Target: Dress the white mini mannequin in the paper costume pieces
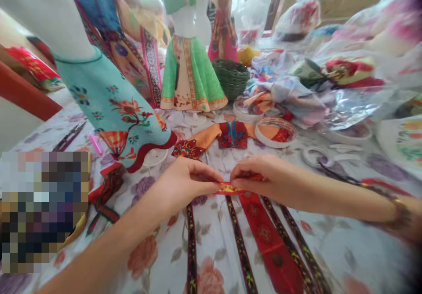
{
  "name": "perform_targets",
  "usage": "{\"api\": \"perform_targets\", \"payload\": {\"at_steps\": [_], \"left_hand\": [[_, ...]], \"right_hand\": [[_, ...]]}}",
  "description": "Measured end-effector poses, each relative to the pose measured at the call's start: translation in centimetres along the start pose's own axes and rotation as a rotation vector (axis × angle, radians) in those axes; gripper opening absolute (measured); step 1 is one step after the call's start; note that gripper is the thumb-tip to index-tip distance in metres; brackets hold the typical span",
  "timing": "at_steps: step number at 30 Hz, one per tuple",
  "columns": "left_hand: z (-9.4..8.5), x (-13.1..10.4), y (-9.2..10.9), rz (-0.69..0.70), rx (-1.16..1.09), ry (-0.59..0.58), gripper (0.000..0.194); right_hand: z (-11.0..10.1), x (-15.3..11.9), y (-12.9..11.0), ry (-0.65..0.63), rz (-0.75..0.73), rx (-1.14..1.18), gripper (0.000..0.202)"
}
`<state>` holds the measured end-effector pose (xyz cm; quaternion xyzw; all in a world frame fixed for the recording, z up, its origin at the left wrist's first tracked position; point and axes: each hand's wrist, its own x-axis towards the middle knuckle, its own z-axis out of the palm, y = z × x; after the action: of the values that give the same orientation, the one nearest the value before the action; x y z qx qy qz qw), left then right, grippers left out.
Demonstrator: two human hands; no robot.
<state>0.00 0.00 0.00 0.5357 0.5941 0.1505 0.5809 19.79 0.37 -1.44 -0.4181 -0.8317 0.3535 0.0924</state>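
My left hand [194, 177] and my right hand [257, 175] pinch a narrow red and yellow fabric band [227, 188] between fingertips and thumbs, a short stretch of it showing between them. A wide red patterned panel [265, 237] hangs toward me from the band, lying on the cloth. Thin dark ribbons with yellow-green figures [239, 245] run down beside the panel, on both sides of it. Just beyond my hands lies a small doll top with orange sleeves and a red and blue front [233, 134].
Dressed mannequins stand behind, one in a light blue skirt [115, 109], one in a green skirt [194, 74]. Scissors [339, 173] and tape rolls [276, 132] lie right. Fabric pieces [290, 92] and plastic bags [296, 17] pile up at back right. A flowered tablecloth [158, 245] covers the table.
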Motion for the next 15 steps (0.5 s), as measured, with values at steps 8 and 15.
{"api": "perform_targets", "payload": {"at_steps": [8, 15], "left_hand": [[-0.1, 0.3, -0.8, -0.030, -0.113, 0.010, 0.008], [-0.1, -0.1, -1.5, 0.070, -0.123, 0.026, 0.007]], "right_hand": [[-0.1, 0.1, 0.0, 0.010, 0.038, 0.016, 0.023], [0.1, 0.3, -0.1, 0.035, 0.033, 0.058, 0.018]]}}
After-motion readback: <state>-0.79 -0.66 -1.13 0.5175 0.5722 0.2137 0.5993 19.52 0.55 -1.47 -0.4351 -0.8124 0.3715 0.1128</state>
